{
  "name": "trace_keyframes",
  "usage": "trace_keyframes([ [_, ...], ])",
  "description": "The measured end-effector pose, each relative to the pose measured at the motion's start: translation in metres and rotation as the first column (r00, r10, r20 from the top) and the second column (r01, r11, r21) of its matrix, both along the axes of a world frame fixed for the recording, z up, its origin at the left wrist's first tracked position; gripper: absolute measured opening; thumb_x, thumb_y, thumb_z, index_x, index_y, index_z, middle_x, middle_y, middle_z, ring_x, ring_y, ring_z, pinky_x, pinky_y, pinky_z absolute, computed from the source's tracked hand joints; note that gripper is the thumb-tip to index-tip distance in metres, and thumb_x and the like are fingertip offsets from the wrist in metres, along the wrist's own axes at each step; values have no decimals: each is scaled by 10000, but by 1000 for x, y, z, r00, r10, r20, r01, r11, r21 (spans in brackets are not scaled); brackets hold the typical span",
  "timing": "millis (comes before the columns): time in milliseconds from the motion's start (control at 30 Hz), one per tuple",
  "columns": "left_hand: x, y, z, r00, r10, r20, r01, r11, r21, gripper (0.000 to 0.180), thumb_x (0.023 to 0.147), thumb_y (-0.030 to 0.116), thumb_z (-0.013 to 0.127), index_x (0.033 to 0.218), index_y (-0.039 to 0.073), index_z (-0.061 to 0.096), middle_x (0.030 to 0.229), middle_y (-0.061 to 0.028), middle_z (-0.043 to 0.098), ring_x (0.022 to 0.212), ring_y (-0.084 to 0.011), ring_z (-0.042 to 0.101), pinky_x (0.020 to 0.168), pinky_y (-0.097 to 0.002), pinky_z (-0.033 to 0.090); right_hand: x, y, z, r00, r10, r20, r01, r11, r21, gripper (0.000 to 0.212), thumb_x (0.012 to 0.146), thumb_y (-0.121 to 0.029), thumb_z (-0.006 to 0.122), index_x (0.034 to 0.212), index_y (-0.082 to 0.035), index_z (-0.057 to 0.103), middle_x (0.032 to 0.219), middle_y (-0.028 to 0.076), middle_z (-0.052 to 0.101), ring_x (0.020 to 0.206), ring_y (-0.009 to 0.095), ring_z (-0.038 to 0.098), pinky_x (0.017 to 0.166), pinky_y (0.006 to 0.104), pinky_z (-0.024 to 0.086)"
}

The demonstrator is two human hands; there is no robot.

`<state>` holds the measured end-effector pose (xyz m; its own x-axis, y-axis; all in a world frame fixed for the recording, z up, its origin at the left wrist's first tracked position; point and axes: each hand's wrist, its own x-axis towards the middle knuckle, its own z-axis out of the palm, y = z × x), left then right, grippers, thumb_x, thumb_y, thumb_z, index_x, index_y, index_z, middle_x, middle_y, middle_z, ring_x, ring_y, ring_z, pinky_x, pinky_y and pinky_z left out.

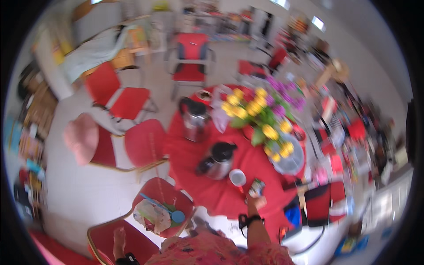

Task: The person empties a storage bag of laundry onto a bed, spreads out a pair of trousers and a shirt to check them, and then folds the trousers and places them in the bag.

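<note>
My right hand, with a dark band at its wrist, reaches over the near edge of a round table under a red cloth. Its fingers close on a small, blurred green-and-white package. Just left of that package stands a white cup. Behind the cup are a steel jug with a black lid and a second steel jug. Low on the left, my left hand hangs over a red chair, its blurred fingers loosely stretched and holding nothing visible.
Yellow and purple flowers and a clear grey basin occupy the table's right side. A red chair seat holds a cloth bag and a blue ladle-like tool. A pink hat hangs on another chair.
</note>
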<state>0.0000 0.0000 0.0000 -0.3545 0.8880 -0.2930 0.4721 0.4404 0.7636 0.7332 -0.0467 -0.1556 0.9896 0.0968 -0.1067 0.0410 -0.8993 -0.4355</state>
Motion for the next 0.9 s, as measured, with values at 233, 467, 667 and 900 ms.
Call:
trace_keyframes([
  [233,226,-48,92,916,116,-385,14,948,318,229,799,47,560,1027,25,561,1142,-162,483,1114,-312,439,908,-371,398,41,111,165,669,720,-185,-418,570,707,339,613,-321,763,754,-63,595,761,105,612,608,228,566,524,414,474],
  [467,230,-134,145,669,551,-499,-348,825,445,332,810,95,558,1137,64,508,1217,-207,438,1104,-379,457,917,-421,405,-47,176,220,17,1000,-5,-858,17,513,350,657,-320,712,851,-77,551,862,112,566,712,241,527,600,429,443],
  [667,227,-217,84,667,620,-413,-654,753,75,594,828,334,563,1288,17,360,1280,-284,371,1156,-407,411,961,-422,370,-127,181,228,-401,916,-4,-831,-362,421,365,695,-318,669,934,-90,514,948,118,525,802,252,494,664,443,416],
  [900,220,-233,66,861,483,-160,-502,858,-111,384,891,396,446,1125,122,579,1036,-176,609,970,-345,571,850,-406,441,-235,147,221,-712,701,-46,-660,-645,386,390,739,-317,618,1030,-104,470,1049,125,478,906,264,456,740,458,385],
])
